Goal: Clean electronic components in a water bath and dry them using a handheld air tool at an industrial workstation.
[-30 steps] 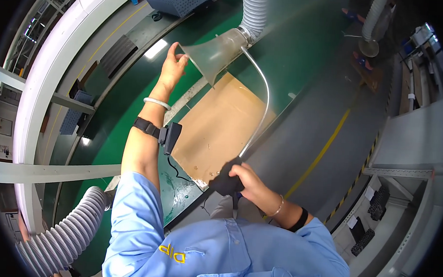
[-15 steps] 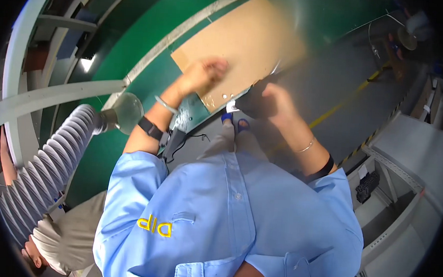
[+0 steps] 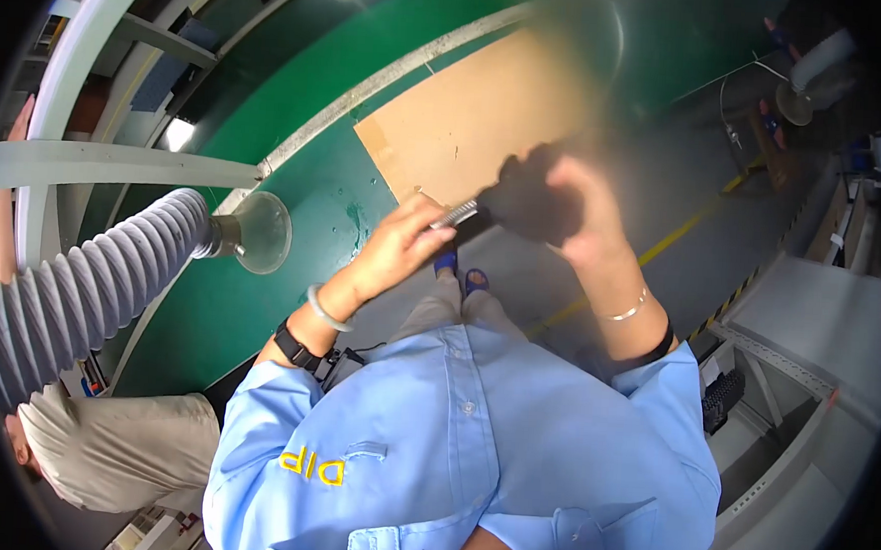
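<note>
My right hand (image 3: 595, 208) is curled round a dark, blurred object (image 3: 534, 195) whose kind I cannot make out. A short silvery ribbed piece (image 3: 457, 214) sticks out at its left side. My left hand (image 3: 402, 243) pinches that ribbed piece between thumb and fingers. Both hands are above the near edge of a brown board (image 3: 439, 116), which lies on a green bench top (image 3: 314, 209). A haze over the upper right of the picture hides the far part of the board and the outline of the dark object.
A grey ribbed hose (image 3: 112, 268) with a clear round hood (image 3: 265, 233) reaches over the bench on the left. Another person in a beige top (image 3: 123, 448) is at lower left. A grey metal frame (image 3: 782, 412) stands at right, beside a floor with a yellow line (image 3: 677, 238).
My left hand has come down from over the board and closed on the ribbed piece. The dark object in my right hand has turned and risen slightly.
</note>
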`<state>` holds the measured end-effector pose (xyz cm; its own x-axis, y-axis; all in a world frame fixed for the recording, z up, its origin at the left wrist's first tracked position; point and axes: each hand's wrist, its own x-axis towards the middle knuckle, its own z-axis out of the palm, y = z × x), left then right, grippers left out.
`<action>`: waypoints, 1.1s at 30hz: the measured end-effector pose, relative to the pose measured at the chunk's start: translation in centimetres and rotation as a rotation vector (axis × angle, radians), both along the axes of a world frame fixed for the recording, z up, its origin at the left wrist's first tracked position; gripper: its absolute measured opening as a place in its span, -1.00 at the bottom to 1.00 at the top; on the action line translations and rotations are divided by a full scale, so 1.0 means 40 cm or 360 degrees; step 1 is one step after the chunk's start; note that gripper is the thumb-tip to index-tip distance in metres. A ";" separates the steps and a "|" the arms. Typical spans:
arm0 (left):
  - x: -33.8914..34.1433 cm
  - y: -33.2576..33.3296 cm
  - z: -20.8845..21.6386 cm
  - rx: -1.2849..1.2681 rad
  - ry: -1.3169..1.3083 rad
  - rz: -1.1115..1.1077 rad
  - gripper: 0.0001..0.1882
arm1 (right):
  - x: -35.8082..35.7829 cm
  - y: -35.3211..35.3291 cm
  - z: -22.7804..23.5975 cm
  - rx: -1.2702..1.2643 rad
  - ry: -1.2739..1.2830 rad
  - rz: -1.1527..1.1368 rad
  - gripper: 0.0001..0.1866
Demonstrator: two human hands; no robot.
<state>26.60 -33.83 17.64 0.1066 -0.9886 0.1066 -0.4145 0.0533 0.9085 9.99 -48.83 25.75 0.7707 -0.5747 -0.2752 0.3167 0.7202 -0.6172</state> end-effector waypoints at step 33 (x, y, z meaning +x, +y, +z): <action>0.361 -0.263 -0.319 0.0801 -0.1599 0.0099 -0.84 | 0.273 -0.253 -0.468 -0.0415 0.1530 -0.0299 -0.57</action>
